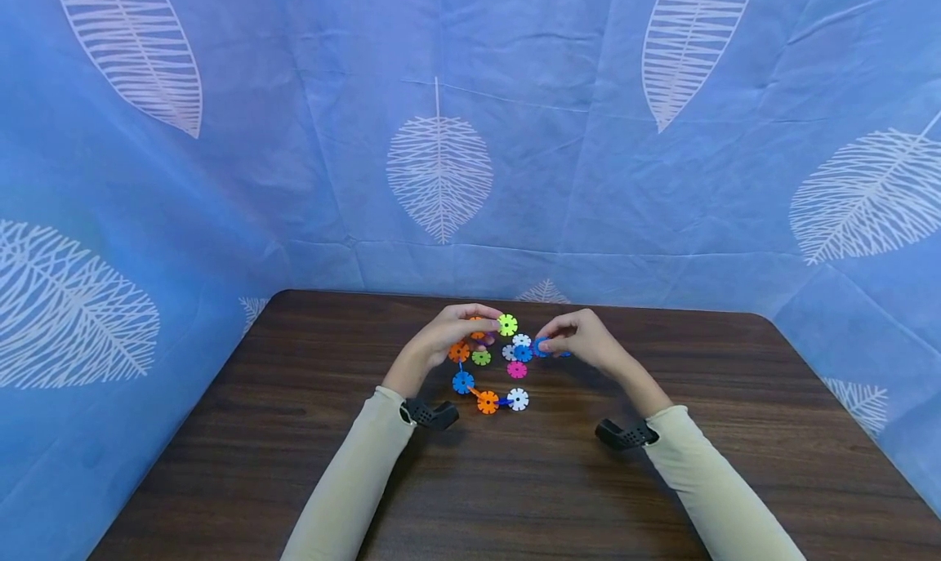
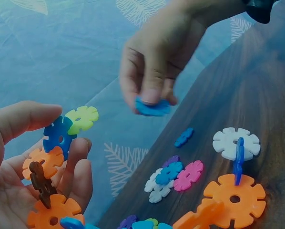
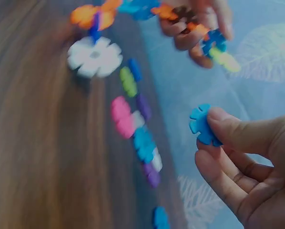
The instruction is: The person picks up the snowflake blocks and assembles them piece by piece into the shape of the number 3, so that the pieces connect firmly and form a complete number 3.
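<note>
My left hand (image 1: 448, 335) grips one end of a chain of slotted flower-shaped plastic discs. In the left wrist view, a yellow-green disc (image 2: 87, 113) tips that end, joined to a blue disc (image 2: 53, 132) between thumb and fingers. Orange, brown and more blue discs follow along the chain, which curves down to a white disc (image 2: 223, 138) at its other end. My right hand (image 1: 588, 342) pinches a single blue disc (image 3: 198, 126) between thumb and fingers, apart from the chain.
Loose discs lie in a cluster on the dark wooden table (image 1: 529, 487), among them a pink disc (image 2: 183, 180), a green disc (image 3: 128, 81), and several white, purple and blue ones. A blue cloth (image 1: 515, 177) with white leaf prints hangs behind the table's far edge.
</note>
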### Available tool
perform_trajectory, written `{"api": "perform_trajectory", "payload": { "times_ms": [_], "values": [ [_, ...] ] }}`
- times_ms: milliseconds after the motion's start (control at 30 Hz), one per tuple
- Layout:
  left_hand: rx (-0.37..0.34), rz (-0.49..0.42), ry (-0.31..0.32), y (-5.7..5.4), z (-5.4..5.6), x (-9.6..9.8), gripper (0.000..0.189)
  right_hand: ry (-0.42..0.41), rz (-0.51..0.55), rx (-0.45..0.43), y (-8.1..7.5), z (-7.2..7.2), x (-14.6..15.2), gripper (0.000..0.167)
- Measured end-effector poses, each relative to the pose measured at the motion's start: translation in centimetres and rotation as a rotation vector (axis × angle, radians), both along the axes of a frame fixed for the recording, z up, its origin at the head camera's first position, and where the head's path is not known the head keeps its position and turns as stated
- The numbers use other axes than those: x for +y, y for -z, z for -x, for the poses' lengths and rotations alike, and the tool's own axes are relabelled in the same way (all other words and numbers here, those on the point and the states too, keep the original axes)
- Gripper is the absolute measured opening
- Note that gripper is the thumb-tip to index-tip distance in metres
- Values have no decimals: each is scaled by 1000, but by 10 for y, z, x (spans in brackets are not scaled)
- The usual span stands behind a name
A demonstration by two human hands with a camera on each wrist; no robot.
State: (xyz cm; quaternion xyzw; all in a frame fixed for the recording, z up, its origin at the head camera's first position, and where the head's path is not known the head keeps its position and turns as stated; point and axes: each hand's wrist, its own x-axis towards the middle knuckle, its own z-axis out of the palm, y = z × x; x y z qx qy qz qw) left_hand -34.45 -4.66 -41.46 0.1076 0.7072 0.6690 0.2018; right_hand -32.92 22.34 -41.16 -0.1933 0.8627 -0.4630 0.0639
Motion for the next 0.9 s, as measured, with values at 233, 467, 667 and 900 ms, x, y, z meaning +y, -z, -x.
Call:
{"api": "perform_trajectory", "payload": {
  "times_ms": [233, 467, 667, 900],
  "values": [
    [6, 0, 0, 1, -1, 0, 30, 71, 149, 13, -17, 1, -16, 20],
    [9, 7, 6, 1, 0, -1, 30, 82, 201, 23, -23, 0, -25, 21],
    [2, 9, 7, 2, 1, -1, 30, 96, 230, 4, -20, 0, -29, 22],
    [0, 11, -7, 3, 3, -2, 27, 111, 241, 15, -16, 1, -31, 21]
  ]
}}
